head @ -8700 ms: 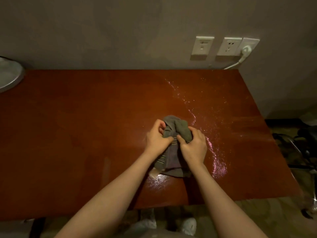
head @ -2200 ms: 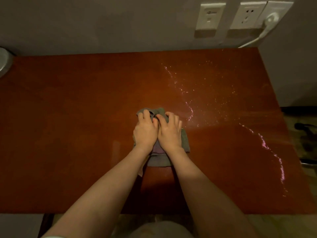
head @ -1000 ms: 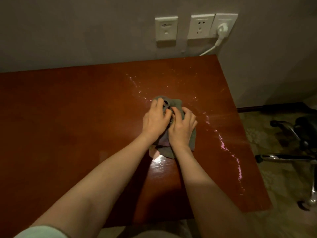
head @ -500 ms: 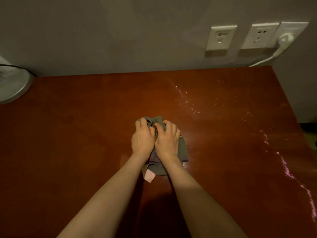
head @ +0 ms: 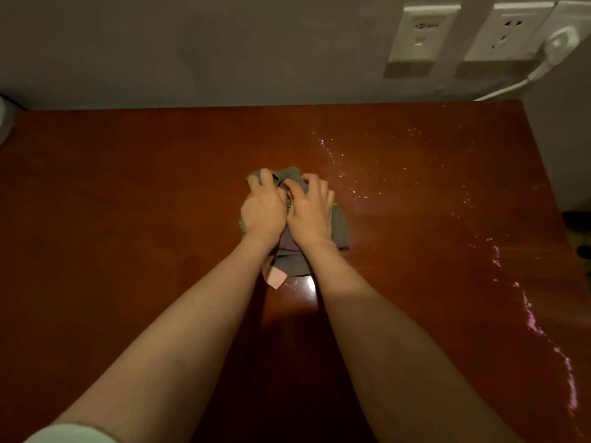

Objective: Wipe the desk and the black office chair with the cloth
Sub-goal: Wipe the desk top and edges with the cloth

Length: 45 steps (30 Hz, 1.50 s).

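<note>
pale fabric of a sleeve (head: 70, 434) shows at the nearest edge, well short of the cloth, on the left arm. both bare forearms reach over the red-brown wooden desk (head: 128, 251) and meet at the cloth (head: 341, 227), a grey-green bunched rag lying on the desk about mid-width. a pinkish corner (head: 275, 278) of it sticks out on the near side, by the left wrist. the left hand (head: 262, 212) sits on the cloth's left half, fingers curled down and clutching a fold at its far edge. the right hand (head: 311, 212) touches it, on the cloth's right half, fingers bent into the bunched fabric; both hands grasp the cloth against the desk. right of the cloth a shiny wet streak (head: 543, 330) runs toward the near right corner, and scattered droplets (head: 351, 177) glint just beyond and right of the cloth. beyond the cloth the desk meets a grey wall (head: 192, 43). up on it, far right of the cloth, are two white sockets (head: 419, 30), a white plug (head: 558, 43) and its cable (head: 511, 87) dropping toward the desk's back edge. far left of the cloth a pale rounded thing (head: 3, 123) is cut by the frame; i cannot tell what it is.
</note>
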Each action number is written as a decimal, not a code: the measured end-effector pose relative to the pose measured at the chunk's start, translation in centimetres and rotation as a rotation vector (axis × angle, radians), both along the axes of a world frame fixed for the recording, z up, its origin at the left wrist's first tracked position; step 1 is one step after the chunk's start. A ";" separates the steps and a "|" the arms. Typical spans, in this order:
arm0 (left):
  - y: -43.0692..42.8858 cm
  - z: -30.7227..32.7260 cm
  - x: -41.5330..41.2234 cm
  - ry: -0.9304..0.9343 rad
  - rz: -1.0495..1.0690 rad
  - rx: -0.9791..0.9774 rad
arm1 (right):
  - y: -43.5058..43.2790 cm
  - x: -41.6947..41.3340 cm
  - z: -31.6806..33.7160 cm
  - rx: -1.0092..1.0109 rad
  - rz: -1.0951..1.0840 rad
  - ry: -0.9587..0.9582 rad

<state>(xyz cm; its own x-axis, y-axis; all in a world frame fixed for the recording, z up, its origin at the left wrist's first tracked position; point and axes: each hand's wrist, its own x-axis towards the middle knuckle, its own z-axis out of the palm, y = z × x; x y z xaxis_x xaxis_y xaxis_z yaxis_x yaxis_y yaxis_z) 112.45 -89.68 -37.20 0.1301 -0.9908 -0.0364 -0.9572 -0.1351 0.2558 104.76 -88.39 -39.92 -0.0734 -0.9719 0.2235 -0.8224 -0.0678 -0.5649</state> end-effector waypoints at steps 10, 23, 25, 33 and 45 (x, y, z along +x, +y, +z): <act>-0.4 -0.4 -6.9 -0.056 -0.144 -0.053 | 0.7 -6.6 0.1 -0.002 -0.145 0.036; 3.2 1.1 -22.8 0.006 -0.574 -0.026 | 6.8 -21.6 -0.1 0.006 -0.568 0.035; 3.5 2.0 -22.1 0.093 -0.609 -0.004 | 6.9 -21.2 0.2 -0.038 -0.550 0.023; 2.6 3.8 -15.2 0.135 -0.471 -0.111 | 5.4 -14.7 2.3 -0.211 -0.389 -0.005; 2.9 0.2 0.6 0.098 -0.105 -0.101 | 3.0 -0.7 1.0 0.002 0.078 0.093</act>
